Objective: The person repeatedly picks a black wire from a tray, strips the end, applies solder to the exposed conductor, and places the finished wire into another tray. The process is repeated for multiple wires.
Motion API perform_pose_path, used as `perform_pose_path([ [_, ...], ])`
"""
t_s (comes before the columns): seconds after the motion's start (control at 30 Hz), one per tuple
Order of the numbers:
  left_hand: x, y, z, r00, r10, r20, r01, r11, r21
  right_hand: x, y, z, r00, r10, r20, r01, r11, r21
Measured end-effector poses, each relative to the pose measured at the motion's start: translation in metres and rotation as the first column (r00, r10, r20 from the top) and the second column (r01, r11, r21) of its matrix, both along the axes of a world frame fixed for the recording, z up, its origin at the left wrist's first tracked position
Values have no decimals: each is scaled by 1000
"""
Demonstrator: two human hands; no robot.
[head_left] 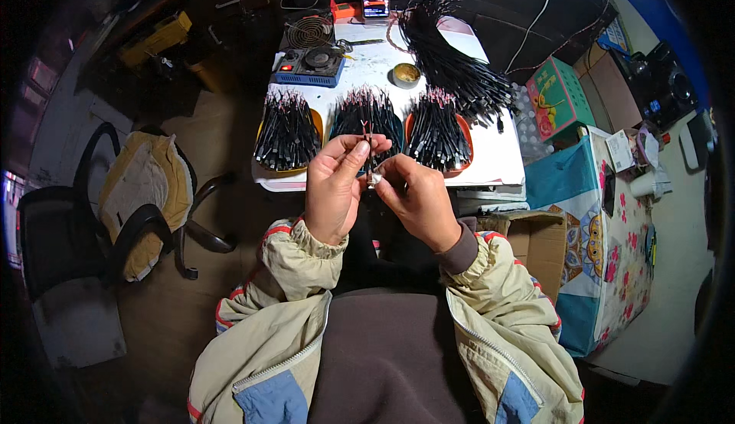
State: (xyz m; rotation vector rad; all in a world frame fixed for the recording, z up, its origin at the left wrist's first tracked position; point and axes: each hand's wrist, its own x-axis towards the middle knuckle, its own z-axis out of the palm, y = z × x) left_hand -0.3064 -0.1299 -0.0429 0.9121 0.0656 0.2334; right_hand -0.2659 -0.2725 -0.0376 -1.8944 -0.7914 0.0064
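Two hands: both pinching. L hand (338, 175) thumb + fingers grip black cable (370, 166); R hand (421, 200) fingertips clamp a pale bit (375, 178) by cable's lower part, can't ID it.
Cable spot: btwn hands, nr side of table (501, 165), just this side of middle bundle (363, 110) as I see it.
Cable axis: approx fwd from torso (390, 355); split wire ends (364, 125) point away, twd bundle. Vert tilt: can't tell.
Pinch tip: I'd hold L grip firm just below split, do fine work w/ R fingertips only, no yanking wire ends.

Left hand (337, 181) is kinda hiding part of the middle cable bundle (353, 115). Jacket (230, 355) is running off the bottom.
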Motion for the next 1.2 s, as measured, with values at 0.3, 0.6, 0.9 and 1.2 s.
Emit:
perform_pose_path([
  [0.3,-13,-18,-3,1000,5,-7,-4,980,201,17,-17,10,973,100,-207,-12,921,390],
  [0.6,-20,-19,-2,994,-113,-16,113,993,35,9,-21,5,870,317,-378,-48,817,575],
  [0.9,-24,-10,2,930,-364,-54,354,925,-138,20,-28,3,626,587,-514,-125,726,676],
  [1.2,-21,-18,-7,975,-222,28,224,963,-149,16,-20,-12,486,667,-566,22,638,770],
])
